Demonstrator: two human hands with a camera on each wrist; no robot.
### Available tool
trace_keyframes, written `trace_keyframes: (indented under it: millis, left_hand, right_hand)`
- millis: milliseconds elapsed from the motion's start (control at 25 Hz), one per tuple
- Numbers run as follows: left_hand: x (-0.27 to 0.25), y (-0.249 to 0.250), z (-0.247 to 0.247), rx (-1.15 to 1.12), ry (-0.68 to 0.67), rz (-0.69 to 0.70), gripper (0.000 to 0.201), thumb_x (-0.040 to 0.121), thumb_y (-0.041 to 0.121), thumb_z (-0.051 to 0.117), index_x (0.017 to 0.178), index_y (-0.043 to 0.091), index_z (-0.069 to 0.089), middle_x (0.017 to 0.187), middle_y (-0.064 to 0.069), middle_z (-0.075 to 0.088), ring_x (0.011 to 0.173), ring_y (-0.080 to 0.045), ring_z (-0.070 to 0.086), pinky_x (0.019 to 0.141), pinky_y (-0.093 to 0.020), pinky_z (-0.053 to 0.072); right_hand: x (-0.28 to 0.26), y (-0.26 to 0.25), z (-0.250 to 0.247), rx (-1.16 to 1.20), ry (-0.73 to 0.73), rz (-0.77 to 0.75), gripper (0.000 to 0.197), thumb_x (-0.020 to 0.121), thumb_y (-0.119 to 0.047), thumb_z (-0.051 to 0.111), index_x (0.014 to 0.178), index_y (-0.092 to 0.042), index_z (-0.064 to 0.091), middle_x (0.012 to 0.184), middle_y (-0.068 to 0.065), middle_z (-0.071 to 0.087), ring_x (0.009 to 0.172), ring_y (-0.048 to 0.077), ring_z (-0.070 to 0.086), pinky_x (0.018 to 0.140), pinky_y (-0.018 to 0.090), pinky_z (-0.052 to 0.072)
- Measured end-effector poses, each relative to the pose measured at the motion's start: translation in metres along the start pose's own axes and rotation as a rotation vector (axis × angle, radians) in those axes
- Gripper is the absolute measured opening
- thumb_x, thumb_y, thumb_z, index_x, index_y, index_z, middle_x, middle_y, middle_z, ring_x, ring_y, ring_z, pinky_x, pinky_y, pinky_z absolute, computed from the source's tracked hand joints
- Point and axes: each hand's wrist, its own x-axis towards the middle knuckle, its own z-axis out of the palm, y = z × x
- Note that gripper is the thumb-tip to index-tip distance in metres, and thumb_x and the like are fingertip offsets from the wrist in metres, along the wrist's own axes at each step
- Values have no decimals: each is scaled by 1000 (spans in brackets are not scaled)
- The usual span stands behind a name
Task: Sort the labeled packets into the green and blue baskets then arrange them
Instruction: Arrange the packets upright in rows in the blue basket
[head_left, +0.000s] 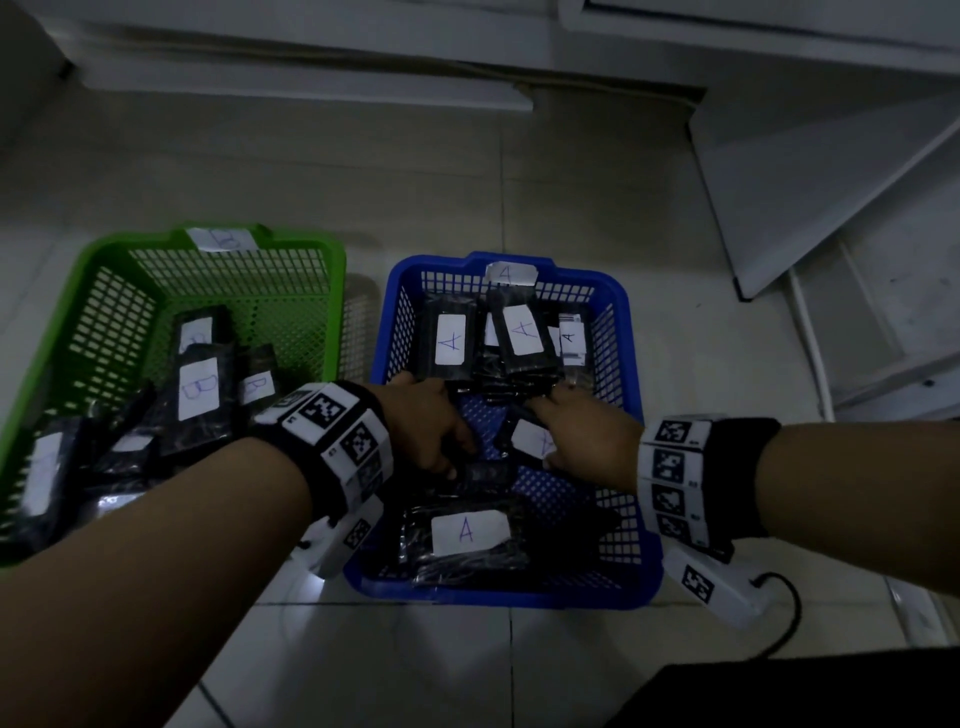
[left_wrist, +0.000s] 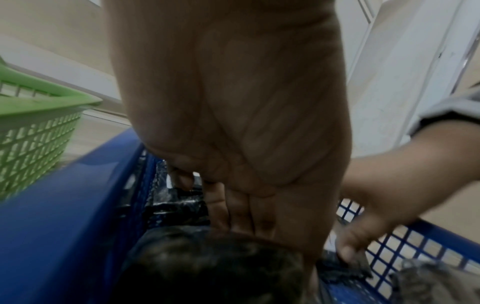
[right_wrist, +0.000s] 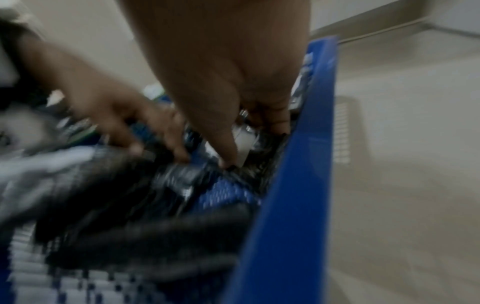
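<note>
The blue basket (head_left: 498, 597) marked A holds several black packets with white A labels, such as one at the near end (head_left: 470, 530) and upright ones at the far end (head_left: 451, 340). The green basket (head_left: 104, 249) on its left holds black packets labelled B (head_left: 197, 387). Both hands are inside the blue basket. My left hand (head_left: 431, 426) lies with straight fingers (left_wrist: 244, 214) on a black packet (head_left: 488, 474). My right hand (head_left: 582, 431) pinches a labelled packet (head_left: 530, 436) between thumb (right_wrist: 228, 156) and fingers (right_wrist: 278, 123).
Both baskets stand on a pale tiled floor (head_left: 415, 665). A white board (head_left: 810, 182) leans at the right, with white cabinet fronts (head_left: 311, 62) along the back. A black cable (head_left: 787, 613) runs near my right wrist. The blue basket's rim (right_wrist: 285, 185) is close beside my right hand.
</note>
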Motion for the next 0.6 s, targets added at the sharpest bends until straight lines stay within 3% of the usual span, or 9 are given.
trace_keyframes:
  millis: [160, 280, 320, 400, 480, 520, 600]
  left_hand:
    - [3, -3, 0, -26, 5, 16, 45, 87, 48, 55, 131, 46, 47, 134, 11, 53, 132, -18, 29, 103, -43, 22]
    - [6, -8, -3, -100, 38, 52, 39, 88, 42, 57, 126, 41, 55, 130, 13, 57, 126, -14, 44, 101, -35, 31]
    - [6, -10, -6, -156, 57, 67, 36, 89, 37, 57, 125, 36, 57, 127, 11, 60, 120, -13, 50, 98, -29, 35]
    - [5, -14, -12, -236, 133, 81, 32, 91, 27, 56, 122, 28, 61, 123, 7, 63, 110, -12, 58, 93, -21, 40]
    - [5, -18, -18, -259, 220, 77, 28, 92, 24, 54, 118, 26, 64, 120, 6, 65, 107, -12, 59, 94, -22, 43]
    - [5, -20, -20, -260, 232, 69, 27, 92, 24, 54, 117, 25, 65, 119, 6, 66, 107, -12, 60, 93, -23, 43]
    - [4, -21, -20, -245, 194, 51, 27, 93, 22, 53, 117, 25, 65, 117, 7, 66, 107, -12, 60, 92, -22, 43]
  right_hand:
    - [1, -6, 2, -13, -7, 28, 61, 80, -29, 69, 131, -9, 43, 126, 17, 51, 115, 30, 48, 92, 35, 44]
    - [-9, -7, -19, 132, -61, -46, 51, 80, -33, 69, 124, -13, 50, 115, 9, 51, 104, 23, 52, 82, 30, 46]
    - [-13, -6, -30, 244, 7, -73, 48, 80, -32, 68, 122, -15, 51, 110, 4, 48, 99, 19, 52, 78, 28, 46]
    - [-15, -2, -54, 431, 326, -19, 42, 80, -29, 66, 118, -17, 53, 103, 0, 43, 90, 16, 51, 70, 24, 46]
    - [-6, 11, -68, 397, 615, 129, 49, 81, -28, 62, 127, -19, 47, 110, 3, 39, 95, 20, 51, 76, 30, 50]
    - [0, 18, -71, 344, 641, 195, 56, 83, -29, 60, 134, -19, 42, 117, 7, 38, 104, 24, 49, 84, 33, 50]
    - [15, 26, -70, 210, 442, 246, 66, 85, -38, 61, 141, -16, 33, 125, 12, 34, 117, 28, 41, 96, 35, 44]
